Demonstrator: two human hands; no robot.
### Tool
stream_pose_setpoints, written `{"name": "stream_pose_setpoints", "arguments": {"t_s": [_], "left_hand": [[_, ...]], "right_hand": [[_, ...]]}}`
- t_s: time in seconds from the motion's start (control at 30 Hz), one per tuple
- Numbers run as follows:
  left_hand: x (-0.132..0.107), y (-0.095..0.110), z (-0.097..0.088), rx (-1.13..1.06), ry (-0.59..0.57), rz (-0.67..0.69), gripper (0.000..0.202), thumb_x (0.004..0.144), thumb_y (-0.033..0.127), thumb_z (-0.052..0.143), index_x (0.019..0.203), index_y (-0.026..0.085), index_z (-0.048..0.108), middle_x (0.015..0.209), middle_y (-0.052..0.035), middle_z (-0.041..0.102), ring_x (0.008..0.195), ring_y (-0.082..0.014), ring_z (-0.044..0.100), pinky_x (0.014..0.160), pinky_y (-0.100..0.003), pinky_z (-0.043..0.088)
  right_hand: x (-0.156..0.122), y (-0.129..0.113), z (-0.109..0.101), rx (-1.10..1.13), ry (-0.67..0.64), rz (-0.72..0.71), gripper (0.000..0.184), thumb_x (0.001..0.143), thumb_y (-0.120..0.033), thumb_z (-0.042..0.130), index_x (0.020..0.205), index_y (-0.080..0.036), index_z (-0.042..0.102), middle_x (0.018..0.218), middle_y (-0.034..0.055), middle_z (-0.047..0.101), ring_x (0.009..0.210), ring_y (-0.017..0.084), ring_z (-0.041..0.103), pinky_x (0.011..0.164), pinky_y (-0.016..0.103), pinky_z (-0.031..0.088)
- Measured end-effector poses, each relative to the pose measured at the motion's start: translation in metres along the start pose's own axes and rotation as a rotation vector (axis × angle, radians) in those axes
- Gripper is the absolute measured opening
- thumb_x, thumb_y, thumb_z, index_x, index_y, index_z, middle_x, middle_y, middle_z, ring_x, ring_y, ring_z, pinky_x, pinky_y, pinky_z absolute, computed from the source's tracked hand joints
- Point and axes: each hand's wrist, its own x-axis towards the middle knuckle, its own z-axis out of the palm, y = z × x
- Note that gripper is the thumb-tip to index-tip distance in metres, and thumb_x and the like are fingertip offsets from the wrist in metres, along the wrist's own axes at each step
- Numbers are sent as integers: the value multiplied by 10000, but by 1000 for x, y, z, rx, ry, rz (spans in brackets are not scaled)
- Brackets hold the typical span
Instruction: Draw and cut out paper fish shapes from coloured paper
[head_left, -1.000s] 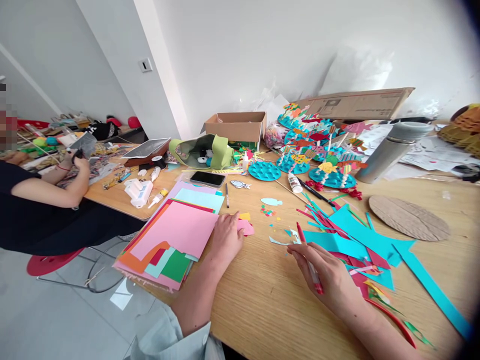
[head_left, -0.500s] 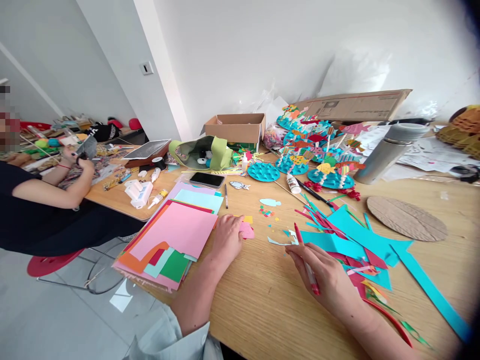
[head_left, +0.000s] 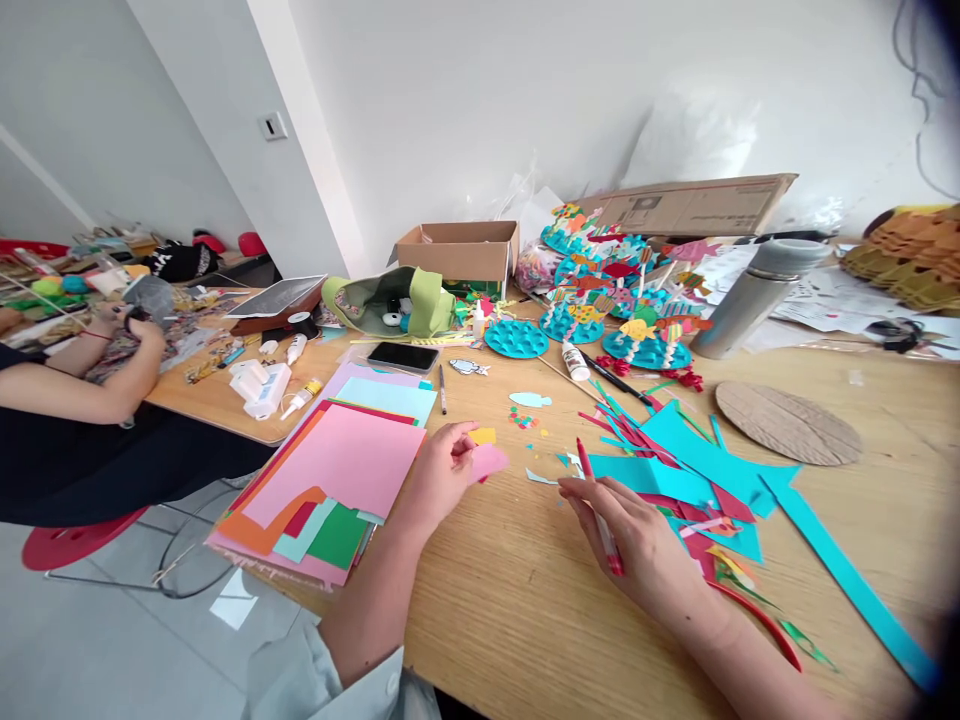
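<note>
My right hand (head_left: 637, 535) is closed around a red pen (head_left: 585, 460), which points up and away from me. Between the fingers of my left hand (head_left: 442, 475) is a small pink paper piece (head_left: 490, 461), its edge tilted up off the table; the fingertips are partly hidden. Just behind it lies a yellow paper scrap (head_left: 482, 436). A light blue paper fish (head_left: 531, 399) lies farther back, near small coloured paper dots (head_left: 523, 419). White paper offcuts (head_left: 541, 477) are close to the pen.
Stacked coloured paper (head_left: 352, 460) lies at left, blue and red strips (head_left: 682, 450) at right. Behind stand blue bases with paper fish (head_left: 645, 345), a steel bottle (head_left: 750, 300) and a cardboard oval (head_left: 787, 422). Another person's arm (head_left: 82, 385) is at far left.
My left hand has picked up the pink paper piece, its fingers now curled around the edge instead of resting flat. My right hand keeps the pen. The view has shifted slightly right.
</note>
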Motion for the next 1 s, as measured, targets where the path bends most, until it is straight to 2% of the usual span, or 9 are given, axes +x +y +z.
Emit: {"name": "stream_pose_setpoints", "arguments": {"t_s": [0.1,0.23,0.4,0.57,0.63,0.7,0.77,0.87,1.0], "left_hand": [[-2,5,-2,-269,-161,-151,408,756,152,604,1164,172,602,819,-6,603,689,-106,573,636,-218,458],[-5,12,-1,-395,-272,-218,434,711,152,637,1144,170,619,824,4,581,668,-82,542,617,-197,418],[-8,19,-4,-449,-351,-240,402,688,133,649,1090,149,644,795,0,576,684,-87,528,641,-206,407],[-14,27,-11,-632,-830,-227,308,692,150,686,1000,152,696,788,-22,605,701,-89,530,648,-204,392],[-17,30,-11,-644,-899,-234,293,692,157,695,984,154,707,780,-28,607,707,-95,535,643,-207,390],[-18,31,-9,-640,-876,-246,284,685,158,699,969,154,713,770,-28,606,712,-100,539,642,-208,389],[-18,29,-6,-640,-799,-262,281,668,154,705,949,152,717,773,-28,609,714,-101,540,649,-210,392],[-14,24,-1,-641,-602,-293,304,639,147,713,943,154,717,790,-31,617,742,-111,546,684,-217,404],[-10,19,3,-627,-341,-355,342,599,139,720,941,148,710,807,-33,625,770,-125,550,716,-234,415]], "right_hand": [[2,0,1,-63,-72,7,320,941,-126,393,1226,-203,516,956,107,668,886,252,615,703,354,511],[8,-4,4,-246,-190,-53,501,841,12,413,1292,-186,498,1152,137,634,1114,310,536,873,459,483],[15,-8,7,-403,-236,-98,384,899,-84,465,1276,-131,523,1137,160,630,1099,317,523,891,460,461],[27,-15,6,-488,-271,-81,335,916,-136,481,1242,-126,552,1010,138,638,946,286,561,780,391,461],[37,-15,4,-551,-313,-56,301,915,-149,491,1201,-147,583,986,118,646,919,275,564,767,376,444],[48,-10,2,-647,-351,-6,288,896,-128,506,1162,-172,606,977,104,653,900,271,567,770,375,426],[60,-1,2,-685,-343,43,299,859,-75,519,1132,-138,623,982,129,661,934,299,565,799,396,412],[73,14,4,-717,-330,115,280,854,-34,480,1070,-95,650,995,179,674,993,342,561,822,436,406],[78,23,4,-699,-323,162,310,846,-13,474,1080,-109,654,1008,189,689,1005,344,580,847,466,413]]}}
